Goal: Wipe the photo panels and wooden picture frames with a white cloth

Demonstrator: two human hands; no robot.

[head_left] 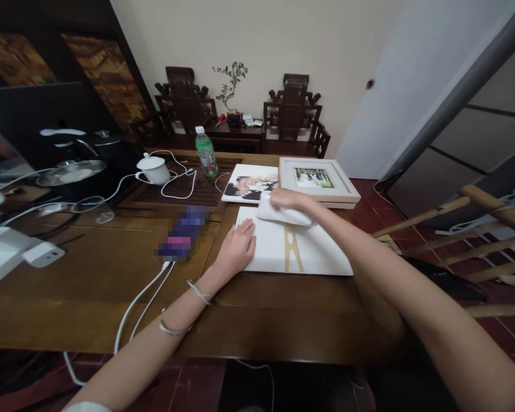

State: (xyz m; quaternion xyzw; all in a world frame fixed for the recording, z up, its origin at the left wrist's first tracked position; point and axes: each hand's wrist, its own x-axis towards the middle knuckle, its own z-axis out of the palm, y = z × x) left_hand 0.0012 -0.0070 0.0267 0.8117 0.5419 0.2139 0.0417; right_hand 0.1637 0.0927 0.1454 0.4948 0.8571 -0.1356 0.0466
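Observation:
A white rectangular board (266, 252) lies flat on the wooden table, with a tan A-shaped mark (292, 252) on it. My left hand (239, 245) rests on the board's left edge, its fingers stretched out flat. A folded white cloth (278, 213) is under my right hand (288, 198), whose fingers are closed on it against the far part of the board. Just beyond lies a photo panel (249, 183) with a printed picture. Beside it, a pale wooden picture frame (315, 178) holds a small photo and sits on another flat piece.
A green-labelled bottle (206, 153) stands behind the photo panel. To the left are a blurred phone (183, 234) on a cable, a lidded white cup (153, 169), a clear plastic cup (98, 210), a glass-lidded pot (72, 174) and a power strip (8, 257). A wooden chair (476, 229) stands right.

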